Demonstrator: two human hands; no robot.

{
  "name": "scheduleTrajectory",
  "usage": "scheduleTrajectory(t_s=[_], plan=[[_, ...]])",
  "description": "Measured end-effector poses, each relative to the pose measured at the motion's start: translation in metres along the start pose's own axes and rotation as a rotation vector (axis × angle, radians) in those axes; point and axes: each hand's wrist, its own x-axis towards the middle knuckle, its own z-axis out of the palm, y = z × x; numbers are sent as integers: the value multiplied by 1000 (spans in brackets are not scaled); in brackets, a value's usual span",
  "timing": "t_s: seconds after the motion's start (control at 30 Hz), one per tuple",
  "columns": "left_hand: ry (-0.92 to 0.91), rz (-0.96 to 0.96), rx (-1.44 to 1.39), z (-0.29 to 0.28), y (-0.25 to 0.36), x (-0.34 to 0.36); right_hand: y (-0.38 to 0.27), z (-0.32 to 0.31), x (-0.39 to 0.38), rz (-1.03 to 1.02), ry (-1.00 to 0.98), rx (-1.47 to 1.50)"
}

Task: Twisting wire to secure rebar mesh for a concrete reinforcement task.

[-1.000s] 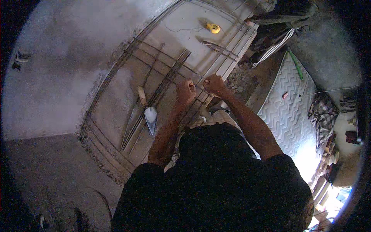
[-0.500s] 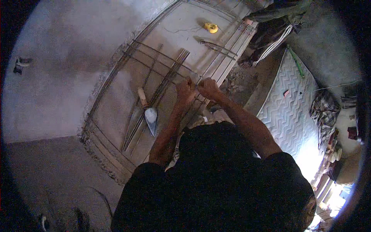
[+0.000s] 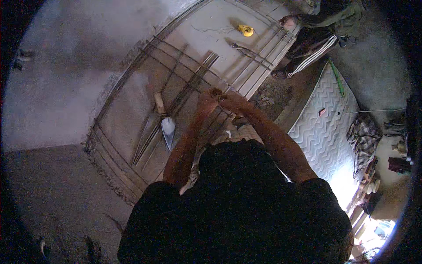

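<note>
Both hands meet over a grid of thin metal rods [image 3: 184, 66] near its right-hand edge. My left hand [image 3: 208, 101] is closed at a rod, its fingers curled. Against it, my right hand [image 3: 232, 102] is closed too, the fingertips of both almost touching. Anything pinched between them is too small or too dark to make out. Left of my left forearm lies a trowel [image 3: 168, 128] with a wooden handle, beside a bundle of long rods [image 3: 200, 75]. Farther off rest a yellow tape measure [image 3: 245, 30] and a long-handled, pincer-like tool [image 3: 246, 50].
Another person, in dark trousers with white stripes [image 3: 314, 55], is at the far right, a hand [image 3: 289, 22] by the far boards [image 3: 259, 79]. Rubble [image 3: 270, 94] lies below those boards. A white quilted mattress [image 3: 323, 125] stands to the right, with checked cloth [image 3: 365, 134] beside it.
My hands have drawn closer together, the right one moving in against the left. The whole view has shifted slightly. The trowel and tape measure lie as before.
</note>
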Motion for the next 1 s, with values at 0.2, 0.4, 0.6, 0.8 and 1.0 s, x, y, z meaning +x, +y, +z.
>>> scheduleTrajectory(t_s=[0.2,0.4,0.6,0.8,1.0], plan=[[-105,-202,-174,-1,-6,-1,2,-12,13,-139,-66,-187],[74,88,-96,-2,14,-10,-4,-32,41,-359,141,-717],[-77,-159,-29,-13,40,-2,32,-32,69,-557,13,-717],[173,45,-4,-1,-15,-3,97,-27,82,-290,-175,71],[50,-34,841,-12,-48,27,40,-19,26,-694,174,-494]])
